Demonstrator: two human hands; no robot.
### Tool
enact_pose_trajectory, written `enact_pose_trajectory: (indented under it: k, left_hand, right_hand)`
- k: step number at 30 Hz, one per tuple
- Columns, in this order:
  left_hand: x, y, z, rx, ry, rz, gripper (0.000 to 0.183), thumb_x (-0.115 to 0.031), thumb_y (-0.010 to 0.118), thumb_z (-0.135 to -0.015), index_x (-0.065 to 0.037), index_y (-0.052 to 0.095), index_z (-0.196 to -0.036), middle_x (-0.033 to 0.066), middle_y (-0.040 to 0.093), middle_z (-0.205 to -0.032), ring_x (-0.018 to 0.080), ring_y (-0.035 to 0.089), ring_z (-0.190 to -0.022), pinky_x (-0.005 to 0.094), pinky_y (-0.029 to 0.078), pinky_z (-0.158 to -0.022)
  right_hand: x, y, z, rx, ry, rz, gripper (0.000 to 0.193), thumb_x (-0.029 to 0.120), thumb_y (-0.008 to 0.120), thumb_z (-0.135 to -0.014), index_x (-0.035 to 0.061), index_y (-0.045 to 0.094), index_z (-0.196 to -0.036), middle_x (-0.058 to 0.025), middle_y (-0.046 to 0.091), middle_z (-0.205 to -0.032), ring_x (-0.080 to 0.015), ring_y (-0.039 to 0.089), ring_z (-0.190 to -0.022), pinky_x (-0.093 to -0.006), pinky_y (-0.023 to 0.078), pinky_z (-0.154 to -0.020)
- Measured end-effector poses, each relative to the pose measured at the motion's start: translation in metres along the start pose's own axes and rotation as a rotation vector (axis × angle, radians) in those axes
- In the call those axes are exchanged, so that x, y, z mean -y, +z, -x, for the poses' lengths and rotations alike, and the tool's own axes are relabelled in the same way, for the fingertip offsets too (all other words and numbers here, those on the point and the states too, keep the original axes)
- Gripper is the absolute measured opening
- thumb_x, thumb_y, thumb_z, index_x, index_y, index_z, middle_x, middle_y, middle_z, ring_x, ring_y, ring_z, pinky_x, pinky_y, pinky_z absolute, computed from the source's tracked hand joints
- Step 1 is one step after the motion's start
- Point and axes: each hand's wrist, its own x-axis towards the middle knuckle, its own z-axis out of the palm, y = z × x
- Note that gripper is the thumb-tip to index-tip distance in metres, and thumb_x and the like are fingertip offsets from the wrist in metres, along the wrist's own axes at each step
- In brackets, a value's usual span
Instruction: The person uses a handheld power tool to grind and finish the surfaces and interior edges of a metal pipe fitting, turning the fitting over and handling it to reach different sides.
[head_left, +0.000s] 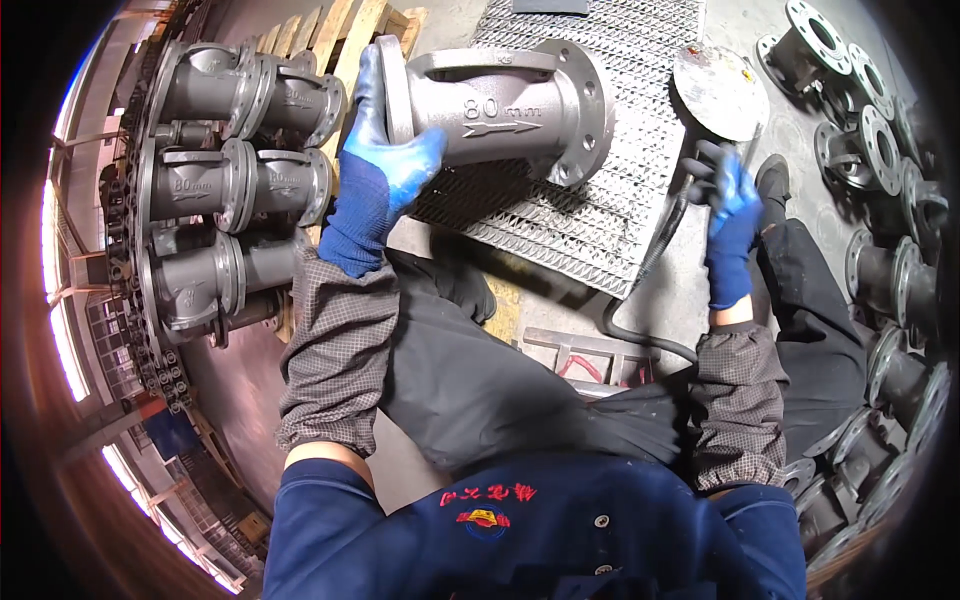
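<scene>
A grey cast-metal flanged pipe body point(490, 115), with raised markings and an arrow on its side, lies over a metal grating point(620, 225). My left hand point(385, 160), in a blue glove, grips its left flange, thumb toward the near side and fingers along the flange. To the right, my right hand point(735, 205), gloved in blue with dark-looking fingers, is apart from the casting. Its fingers curl at the end of a black hose point(655, 245); motion blur hides the exact shape of what they hold. Just beyond that hand is a round pale metal plate point(718, 92).
Several similar castings point(195, 190) are stacked at left beside a wooden pallet point(335, 35). More flanged castings point(865, 150) line the floor at right. The hose loops down past a metal frame point(590, 355) between my legs. A dark flat piece point(550, 6) lies at the grating's far edge.
</scene>
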Motion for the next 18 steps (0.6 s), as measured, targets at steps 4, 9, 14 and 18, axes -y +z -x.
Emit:
enact_pose_trajectory:
  k: [4, 9, 14, 18]
  left_hand:
    - [-0.009, 0.007, 0.021, -0.021, -0.063, 0.150, 0.081, 0.001, 0.060, -0.075, -0.004, 0.021, -0.145, 0.0093, 0.054, -0.114, 0.0136, 0.055, -0.091, 0.0253, 0.049, -0.078]
    - [0.002, 0.001, 0.044, -0.023, -0.243, 0.302, 0.061, -0.001, 0.059, -0.077, -0.001, 0.035, -0.134, 0.0068, 0.061, -0.087, 0.0139, 0.058, -0.072, 0.0234, 0.049, -0.068]
    - [0.048, -0.008, 0.058, 0.265, -0.052, 0.218, 0.008, -0.003, 0.053, -0.078, -0.001, 0.061, -0.078, 0.0061, 0.061, -0.069, 0.0168, 0.059, -0.066, 0.0277, 0.047, -0.067]
    - [0.065, 0.027, 0.061, 0.183, -0.003, 0.418, 0.013, -0.004, 0.051, -0.078, 0.000, 0.063, -0.079, 0.0054, 0.062, -0.073, 0.0148, 0.060, -0.070, 0.0265, 0.047, -0.068]
  right_hand:
    - [0.009, 0.075, -0.001, 0.200, -0.027, 0.248, 0.039, 0.029, 0.056, -0.091, -0.0020, 0.055, -0.115, -0.0078, 0.063, -0.097, -0.0088, 0.059, -0.078, -0.0199, 0.047, -0.056]
    - [0.034, 0.113, 0.018, 0.124, 0.181, 0.309, 0.031, 0.028, 0.064, -0.087, 0.0025, 0.066, -0.106, 0.0025, 0.060, -0.074, -0.0029, 0.045, -0.054, -0.0187, 0.038, -0.048]
    - [0.040, 0.097, 0.030, 0.234, -0.251, 0.569, 0.023, 0.015, 0.062, -0.085, 0.0029, 0.066, -0.104, -0.0031, 0.065, -0.080, -0.0053, 0.055, -0.067, -0.0207, 0.045, -0.057]
    - [0.079, 0.068, 0.035, 0.322, 0.098, 0.410, 0.037, 0.027, 0.052, -0.091, -0.0012, 0.056, -0.115, -0.0049, 0.061, -0.089, -0.0088, 0.054, -0.070, -0.0224, 0.045, -0.058]
